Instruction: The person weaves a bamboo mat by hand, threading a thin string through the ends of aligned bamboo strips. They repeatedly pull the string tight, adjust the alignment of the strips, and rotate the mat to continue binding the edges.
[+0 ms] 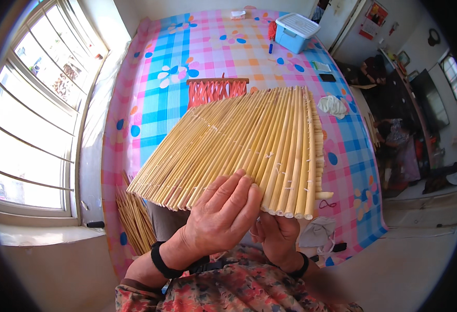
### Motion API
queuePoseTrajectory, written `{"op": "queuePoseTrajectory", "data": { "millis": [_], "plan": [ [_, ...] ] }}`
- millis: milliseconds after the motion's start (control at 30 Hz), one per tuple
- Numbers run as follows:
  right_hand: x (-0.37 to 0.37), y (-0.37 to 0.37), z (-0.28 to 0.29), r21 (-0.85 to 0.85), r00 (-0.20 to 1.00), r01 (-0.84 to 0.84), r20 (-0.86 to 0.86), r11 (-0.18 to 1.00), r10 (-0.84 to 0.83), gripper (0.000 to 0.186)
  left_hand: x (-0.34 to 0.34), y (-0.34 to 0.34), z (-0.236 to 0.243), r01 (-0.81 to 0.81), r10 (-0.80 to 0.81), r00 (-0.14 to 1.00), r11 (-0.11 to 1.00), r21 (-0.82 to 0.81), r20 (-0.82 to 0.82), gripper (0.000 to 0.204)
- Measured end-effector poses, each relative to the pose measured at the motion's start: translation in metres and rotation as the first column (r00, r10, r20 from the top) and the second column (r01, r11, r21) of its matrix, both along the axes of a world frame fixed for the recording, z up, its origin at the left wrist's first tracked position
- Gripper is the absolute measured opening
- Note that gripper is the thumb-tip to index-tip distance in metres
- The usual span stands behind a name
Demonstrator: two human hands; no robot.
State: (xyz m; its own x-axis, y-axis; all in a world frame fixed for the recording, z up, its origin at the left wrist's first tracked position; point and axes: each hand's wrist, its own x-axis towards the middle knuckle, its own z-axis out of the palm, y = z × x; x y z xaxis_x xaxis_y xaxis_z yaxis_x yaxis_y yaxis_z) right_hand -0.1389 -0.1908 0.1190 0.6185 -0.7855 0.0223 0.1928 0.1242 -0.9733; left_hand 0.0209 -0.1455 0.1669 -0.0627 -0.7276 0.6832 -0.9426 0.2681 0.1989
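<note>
A mat of straw-coloured reed sticks, tied side by side with pale string, lies tilted in front of me. White knots dot its surface, and its right side folds over a second layer. My left hand rests on the mat's near edge, fingers together and pressed on the sticks; its thumb is hidden. Just right of it, below the same edge, my right hand has its fingers bent in a pinch. A tiny pale bit shows by its fingertips, too small to name.
A bundle of loose sticks lies at my left. Beyond the mat, a red woven piece on a wooden bar lies on the checked bed cover. Farther right are a blue lidded box, black phone and white cloth. People sit far right.
</note>
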Motion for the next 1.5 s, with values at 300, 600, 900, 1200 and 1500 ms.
{"op": "queuePoseTrajectory", "data": {
  "millis": [300, 600, 900, 1200, 1500],
  "plan": [
    [0.001, 0.002, 0.0, 0.028, 0.997, -0.032, 0.069, 0.999, 0.03, 0.017, 0.004, 0.002, -0.004, 0.01, -0.009, 0.999, 1.0, -0.025, 0.032, 0.035],
    [0.004, 0.001, 0.006, 0.103, 0.99, -0.032, 0.139, 0.994, 0.017, 0.013, 0.004, 0.001, -0.006, -0.001, 0.002, 1.0, 0.999, -0.046, 0.021, 0.035],
    [0.007, 0.003, 0.01, 0.195, 0.99, 0.062, 0.112, 0.979, -0.085, 0.011, 0.001, 0.005, -0.008, -0.002, 0.003, 1.0, 0.999, -0.036, 0.027, 0.036],
    [0.003, -0.006, 0.002, 0.197, 0.994, -0.028, 0.114, 0.98, 0.005, 0.009, 0.003, 0.004, -0.01, 0.001, -0.001, 1.0, 1.0, -0.025, 0.016, 0.038],
    [-0.014, -0.01, -0.031, -0.102, 0.995, 0.091, 0.048, 0.991, -0.086, 0.028, -0.009, 0.005, -0.028, -0.021, 0.019, 0.999, 0.998, -0.066, -0.029, 0.037]
  ]
}}
